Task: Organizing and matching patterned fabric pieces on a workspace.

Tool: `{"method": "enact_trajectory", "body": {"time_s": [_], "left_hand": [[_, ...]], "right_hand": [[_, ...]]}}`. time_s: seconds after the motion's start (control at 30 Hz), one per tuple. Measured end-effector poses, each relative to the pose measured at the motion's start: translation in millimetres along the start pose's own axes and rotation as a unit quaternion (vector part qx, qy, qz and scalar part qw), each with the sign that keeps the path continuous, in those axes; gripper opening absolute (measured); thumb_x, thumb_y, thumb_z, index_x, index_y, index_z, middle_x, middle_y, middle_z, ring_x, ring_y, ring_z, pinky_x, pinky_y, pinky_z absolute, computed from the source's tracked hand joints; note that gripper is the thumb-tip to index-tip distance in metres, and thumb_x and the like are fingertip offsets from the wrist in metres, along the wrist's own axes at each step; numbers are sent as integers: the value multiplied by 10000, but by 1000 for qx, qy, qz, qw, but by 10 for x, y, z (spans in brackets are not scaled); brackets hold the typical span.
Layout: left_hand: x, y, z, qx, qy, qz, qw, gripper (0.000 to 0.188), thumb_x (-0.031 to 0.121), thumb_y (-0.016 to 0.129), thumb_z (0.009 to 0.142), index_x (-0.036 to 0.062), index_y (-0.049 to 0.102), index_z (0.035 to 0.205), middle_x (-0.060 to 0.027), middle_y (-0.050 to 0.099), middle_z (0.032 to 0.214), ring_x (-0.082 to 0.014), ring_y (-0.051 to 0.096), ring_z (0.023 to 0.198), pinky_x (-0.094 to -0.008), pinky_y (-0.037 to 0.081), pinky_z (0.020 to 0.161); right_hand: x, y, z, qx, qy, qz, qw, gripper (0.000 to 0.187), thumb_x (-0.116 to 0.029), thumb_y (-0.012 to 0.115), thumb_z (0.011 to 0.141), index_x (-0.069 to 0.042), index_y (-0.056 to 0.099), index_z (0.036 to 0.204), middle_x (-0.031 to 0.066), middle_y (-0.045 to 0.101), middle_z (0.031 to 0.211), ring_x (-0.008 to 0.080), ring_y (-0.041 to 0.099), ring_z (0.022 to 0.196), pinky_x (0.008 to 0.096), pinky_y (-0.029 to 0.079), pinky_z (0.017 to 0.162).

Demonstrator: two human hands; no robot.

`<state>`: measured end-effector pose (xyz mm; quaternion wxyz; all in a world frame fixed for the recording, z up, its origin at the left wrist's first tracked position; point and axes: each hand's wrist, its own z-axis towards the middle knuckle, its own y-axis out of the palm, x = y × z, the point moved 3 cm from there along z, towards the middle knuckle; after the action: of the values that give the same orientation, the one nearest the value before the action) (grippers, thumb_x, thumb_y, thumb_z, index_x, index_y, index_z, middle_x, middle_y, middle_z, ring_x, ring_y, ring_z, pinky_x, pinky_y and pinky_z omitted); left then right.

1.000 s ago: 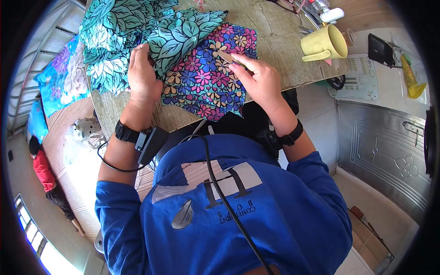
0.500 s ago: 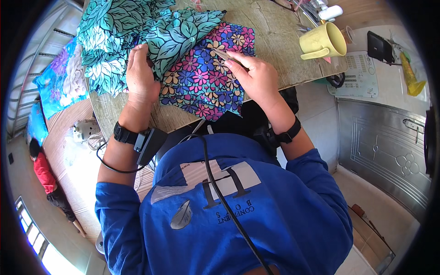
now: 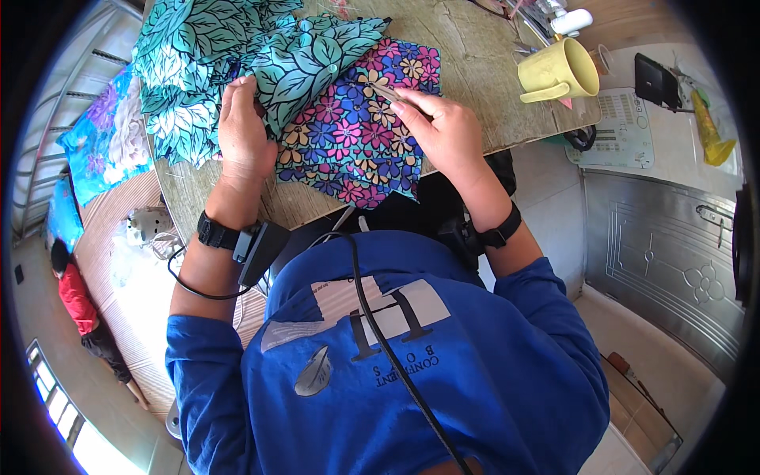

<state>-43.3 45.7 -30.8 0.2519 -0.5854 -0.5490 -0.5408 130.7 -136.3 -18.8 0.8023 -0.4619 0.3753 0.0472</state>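
Teal leaf-print fabric [image 3: 317,59] lies bunched at the far left of the table, partly over a flower-print fabric [image 3: 348,131] in pink, blue and cream. My left hand [image 3: 245,131] is at the near edge of the teal folds, its fingers bent and close together on the cloth; the thumb side is partly hidden. In my right hand [image 3: 445,131], thumb and fingers pinch a small pair of pointed metal thread snips [image 3: 385,91]. Their tips point left, over the upper part of the flower print.
A yellow mug [image 3: 546,73] lies on its side near the right edge of the wooden table [image 3: 483,95], with small tools and a white bottle [image 3: 571,22] behind it. A black cable [image 3: 368,301] runs down my blue shirt. At far left is another person [image 3: 77,301] in red.
The snips and my right hand have shifted very slightly, the hand a touch to the right. My left hand and the fabrics stay in place.
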Motion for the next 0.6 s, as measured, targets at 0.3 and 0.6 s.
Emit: {"method": "enact_trajectory", "body": {"time_s": [0.3,0.6], "left_hand": [[0,25,-21,-3,25,-6,1000,143,227,549,946,109,556,1027,59,471,842,-68,407,766,-224,371,702],[-57,25,-3,-16,55,-13,998,82,190,533,957,110,524,974,64,449,835,-58,382,761,-211,346,715]], "right_hand": [[-37,3,24,-4,-7,-13,1000,360,-441,624,871,-129,736,1010,89,698,743,246,668,641,342,505,567],[-65,23,16,-19,0,-39,999,302,-399,665,863,-158,736,1029,78,720,834,212,672,648,307,512,593]]}}
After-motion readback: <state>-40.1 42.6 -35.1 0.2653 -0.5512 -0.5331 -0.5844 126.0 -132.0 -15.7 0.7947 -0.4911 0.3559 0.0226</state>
